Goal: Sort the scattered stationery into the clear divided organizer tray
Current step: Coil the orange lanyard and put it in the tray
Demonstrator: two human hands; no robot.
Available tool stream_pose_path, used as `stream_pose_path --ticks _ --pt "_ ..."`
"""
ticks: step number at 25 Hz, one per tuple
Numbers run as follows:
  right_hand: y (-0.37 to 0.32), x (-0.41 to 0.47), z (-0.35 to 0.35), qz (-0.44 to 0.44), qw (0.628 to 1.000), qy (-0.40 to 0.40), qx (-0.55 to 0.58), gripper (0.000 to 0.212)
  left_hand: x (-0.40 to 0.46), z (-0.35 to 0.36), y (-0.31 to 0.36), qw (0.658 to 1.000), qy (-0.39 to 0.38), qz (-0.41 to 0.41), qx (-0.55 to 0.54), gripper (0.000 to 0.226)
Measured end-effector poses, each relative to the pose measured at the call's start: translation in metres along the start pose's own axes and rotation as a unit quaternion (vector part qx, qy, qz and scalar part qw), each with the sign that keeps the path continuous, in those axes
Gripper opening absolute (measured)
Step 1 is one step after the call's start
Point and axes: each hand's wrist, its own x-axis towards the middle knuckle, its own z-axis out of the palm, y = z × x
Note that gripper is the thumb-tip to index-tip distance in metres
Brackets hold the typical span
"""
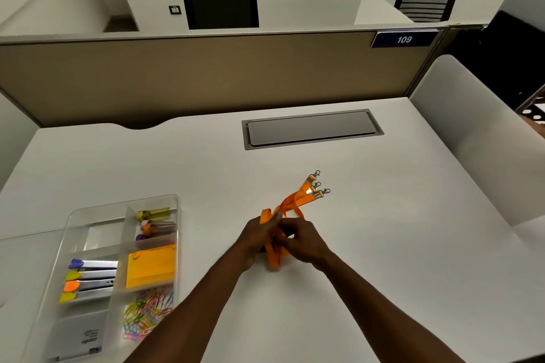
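Note:
Both hands meet at the middle of the white desk over a bundle of orange lanyards [298, 199] with metal clips at the far end. My left hand [259, 237] grips the folded straps and my right hand [303, 240] pinches them from the right. The clear divided organizer tray [73, 215] lies at the left. It holds highlighters [153, 214], an orange sticky-note pad [150, 265], coloured paper clips [147, 312], cutters with coloured ends [88, 278] and a grey box [78, 336]. One far-left compartment looks bare.
A grey cable hatch [311, 128] is set into the desk behind the lanyards. A tan partition [206, 74] with a "109" plate closes the far edge. A white side panel [477, 138] stands at the right.

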Motion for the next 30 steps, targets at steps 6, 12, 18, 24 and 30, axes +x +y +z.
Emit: stream_pose_path --ticks 6,12,18,24,30 --pt "0.02 0.018 -0.028 0.216 0.91 0.312 0.168 0.016 0.006 -0.002 -0.005 0.993 0.075 -0.005 0.092 0.029" --pt "0.056 0.057 -0.071 0.206 0.946 0.213 -0.134 0.042 -0.001 -0.006 -0.007 0.956 0.127 0.049 0.261 0.051" --pt "0.067 0.075 -0.082 0.142 0.952 0.169 -0.214 0.027 0.006 -0.008 -0.005 0.845 0.202 0.096 0.486 0.074" --pt "0.068 0.082 -0.095 0.089 0.962 0.116 -0.229 0.034 0.036 0.019 0.023 0.847 0.173 0.215 0.454 0.06" --pt "0.072 0.092 -0.103 0.111 0.962 0.087 -0.236 0.02 0.079 0.063 0.054 0.837 0.141 0.202 0.489 0.051"
